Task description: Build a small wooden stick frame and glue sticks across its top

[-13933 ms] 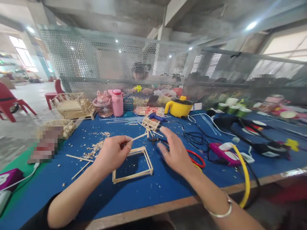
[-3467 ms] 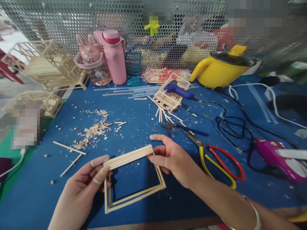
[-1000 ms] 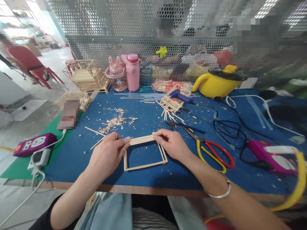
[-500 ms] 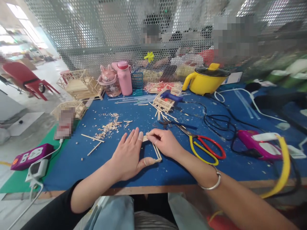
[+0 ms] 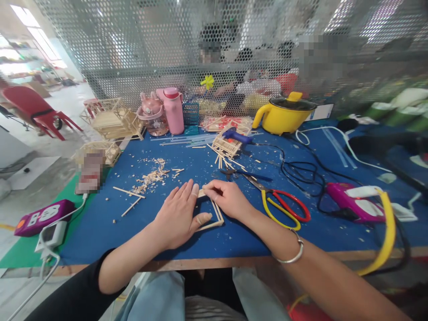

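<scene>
A small frame of thin wooden sticks [image 5: 217, 210] lies flat on the blue work surface between my hands. My left hand [image 5: 179, 213] rests flat over the frame's left side, fingers stretched out and thumb pointing right, covering that part. At the far right corner the thumb and fingers of my right hand [image 5: 227, 197] are pinched on the frame. The near right corner shows bare, clear of my left thumb. Beyond my right hand lie scissors [image 5: 280, 205] with one red and one yellow handle, and dark-blue-handled pliers [image 5: 245, 174].
Wood scraps [image 5: 152, 177] and loose sticks [image 5: 129, 199] lie left. A blue glue gun [image 5: 238, 136] rests on a stick structure [image 5: 227, 145] at the back. A yellow pot [image 5: 286, 117], pink bottle [image 5: 173, 111] and mesh panel [image 5: 147, 49] stand behind. Cables [image 5: 301, 171] run along the right.
My left thumb has come off the frame's near right corner and drawn left, uncovering the near stick. My right hand stays pinched at the far corner. The view has shifted slightly.
</scene>
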{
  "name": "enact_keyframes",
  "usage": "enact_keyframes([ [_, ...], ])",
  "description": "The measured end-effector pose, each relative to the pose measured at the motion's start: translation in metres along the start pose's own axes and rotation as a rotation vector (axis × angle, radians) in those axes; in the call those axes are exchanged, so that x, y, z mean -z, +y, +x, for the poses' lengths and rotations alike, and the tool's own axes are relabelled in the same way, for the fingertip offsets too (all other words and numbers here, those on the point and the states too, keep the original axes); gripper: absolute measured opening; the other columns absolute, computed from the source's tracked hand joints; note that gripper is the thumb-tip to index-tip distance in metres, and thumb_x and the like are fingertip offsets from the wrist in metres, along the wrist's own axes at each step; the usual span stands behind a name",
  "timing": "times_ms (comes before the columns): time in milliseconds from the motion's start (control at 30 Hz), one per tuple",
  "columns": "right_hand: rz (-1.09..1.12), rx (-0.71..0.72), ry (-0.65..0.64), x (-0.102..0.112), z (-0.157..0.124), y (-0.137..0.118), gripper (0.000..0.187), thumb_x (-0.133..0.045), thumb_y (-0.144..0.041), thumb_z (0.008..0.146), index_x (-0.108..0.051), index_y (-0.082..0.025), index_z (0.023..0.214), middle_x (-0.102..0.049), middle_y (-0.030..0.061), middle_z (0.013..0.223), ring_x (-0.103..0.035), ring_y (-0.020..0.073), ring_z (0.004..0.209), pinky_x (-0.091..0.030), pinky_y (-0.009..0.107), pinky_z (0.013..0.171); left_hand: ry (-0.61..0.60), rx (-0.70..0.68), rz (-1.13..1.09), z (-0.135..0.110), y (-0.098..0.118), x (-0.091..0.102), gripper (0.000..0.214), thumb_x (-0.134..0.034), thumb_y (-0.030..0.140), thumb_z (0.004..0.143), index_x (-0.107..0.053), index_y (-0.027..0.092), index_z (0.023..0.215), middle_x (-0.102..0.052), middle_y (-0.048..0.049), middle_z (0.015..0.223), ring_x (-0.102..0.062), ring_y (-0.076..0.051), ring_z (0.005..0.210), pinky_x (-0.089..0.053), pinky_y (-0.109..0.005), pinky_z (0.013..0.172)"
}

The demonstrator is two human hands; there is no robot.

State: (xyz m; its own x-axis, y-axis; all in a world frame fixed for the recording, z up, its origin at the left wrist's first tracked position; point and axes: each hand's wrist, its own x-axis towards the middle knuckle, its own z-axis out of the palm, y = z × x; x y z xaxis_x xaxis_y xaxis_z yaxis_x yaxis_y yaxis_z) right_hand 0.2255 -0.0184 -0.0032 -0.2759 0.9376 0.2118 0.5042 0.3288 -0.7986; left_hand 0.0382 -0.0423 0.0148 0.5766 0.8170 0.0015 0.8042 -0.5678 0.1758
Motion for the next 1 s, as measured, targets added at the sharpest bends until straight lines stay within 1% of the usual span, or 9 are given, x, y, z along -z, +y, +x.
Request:
enact_keyframes([
  [100,0.048,-0.015,0.044,0.010,-0.001,0.003,0.028,-0.048,-0.032,0.089,-0.070,-0.018,0.101,-0.069,0.0024,0.076,-0.061,0.0154,0.069,-0.046,0.027,0.068,-0.064,0.018,-0.025,0.001,0.001,0.005,0.066,-0.019,0.050,0.095,-0.027,0.007,0.145,-0.024,-0.0184,0.153,-0.022,-0.026,0.142,-0.023,-0.047,0.114],
  [167,0.086,-0.052,0.164,0.019,-0.001,0.005,0.036,-0.044,-0.036,0.092,-0.066,-0.018,0.113,-0.062,-0.0004,0.065,-0.054,0.0127,0.055,-0.044,0.026,0.058,-0.076,0.034,-0.003,0.002,0.003,0.006,0.064,-0.023,0.047,0.096,-0.026,0.007,0.145,-0.022,-0.0181,0.154,-0.019,-0.027,0.142,-0.021,-0.048,0.114],
  [300,0.066,-0.044,0.308,0.031,0.001,0.006,0.032,-0.049,-0.038,0.089,-0.068,-0.017,0.103,-0.057,-0.0013,0.061,-0.048,0.0115,0.050,-0.041,0.025,0.052,-0.031,0.045,0.020,0.002,0.005,0.004,0.059,-0.031,0.037,0.095,-0.024,0.006,0.145,-0.022,-0.0196,0.153,-0.021,-0.028,0.142,-0.022,-0.049,0.114],
  [400,-0.064,0.009,0.293,0.041,0.009,0.003,0.024,-0.056,-0.034,0.084,-0.070,-0.018,0.095,-0.066,0.0017,0.071,-0.056,0.0142,0.059,-0.045,0.027,0.058,0.038,0.041,-0.036,0.001,0.003,-0.001,0.056,-0.036,0.022,0.092,-0.020,0.008,0.143,-0.031,-0.0203,0.151,-0.027,-0.026,0.140,-0.026,-0.050,0.112],
  [600,-0.649,0.130,0.500,0.089,0.061,0.013,0.026,-0.052,-0.023,0.083,-0.067,-0.014,0.102,-0.067,0.0128,0.101,-0.061,0.0251,0.093,-0.046,0.035,0.082,0.108,0.041,-0.093,0.002,-0.004,-0.010,0.021,-0.035,0.008,0.088,-0.047,0.013,0.104,-0.050,-0.0213,0.137,-0.036,-0.025,0.136,-0.030,-0.049,0.111],
  [667,-0.852,0.039,0.444,0.104,0.083,0.024,0.039,-0.056,-0.030,0.082,-0.060,-0.010,0.115,-0.061,0.0196,0.116,-0.054,0.0325,0.110,-0.042,0.041,0.091,0.124,0.056,-0.099,0.004,-0.005,-0.011,0.017,-0.034,0.009,0.089,-0.048,0.015,0.099,-0.054,-0.0200,0.132,-0.042,-0.026,0.133,-0.031,-0.050,0.109],
  [767,-0.922,-0.170,0.219,0.116,0.108,0.041,0.058,-0.059,-0.046,0.079,-0.053,-0.008,0.122,-0.056,0.0237,0.123,-0.053,0.0366,0.109,-0.043,0.045,0.087,0.129,0.069,-0.098,0.008,-0.007,-0.011,0.020,-0.031,0.008,0.090,-0.049,0.015,0.095,-0.061,-0.0171,0.122,-0.050,-0.026,0.125,-0.034,-0.049,0.107],
  [867,-0.875,-0.202,0.080,0.118,0.121,0.049,0.049,-0.060,-0.049,0.078,-0.059,-0.013,0.111,-0.063,0.0178,0.113,-0.059,0.0297,0.095,-0.046,0.037,0.078,0.127,0.044,-0.100,0.009,-0.007,-0.010,0.025,-0.029,0.002,0.088,-0.049,0.015,0.095,-0.063,-0.0144,0.113,-0.055,-0.025,0.118,-0.036,-0.048,0.106],
  [1000,-0.833,-0.174,0.073,0.119,0.125,0.052,0.044,-0.067,-0.045,0.072,-0.063,-0.014,0.102,-0.066,0.0137,0.100,-0.060,0.0257,0.087,-0.044,0.033,0.075,0.144,0.051,-0.145,0.008,-0.008,-0.010,0.024,-0.032,0.000,0.085,-0.048,0.017,0.089,-0.065,-0.0114,0.102,-0.059,-0.023,0.110,-0.035,-0.048,0.105],
])
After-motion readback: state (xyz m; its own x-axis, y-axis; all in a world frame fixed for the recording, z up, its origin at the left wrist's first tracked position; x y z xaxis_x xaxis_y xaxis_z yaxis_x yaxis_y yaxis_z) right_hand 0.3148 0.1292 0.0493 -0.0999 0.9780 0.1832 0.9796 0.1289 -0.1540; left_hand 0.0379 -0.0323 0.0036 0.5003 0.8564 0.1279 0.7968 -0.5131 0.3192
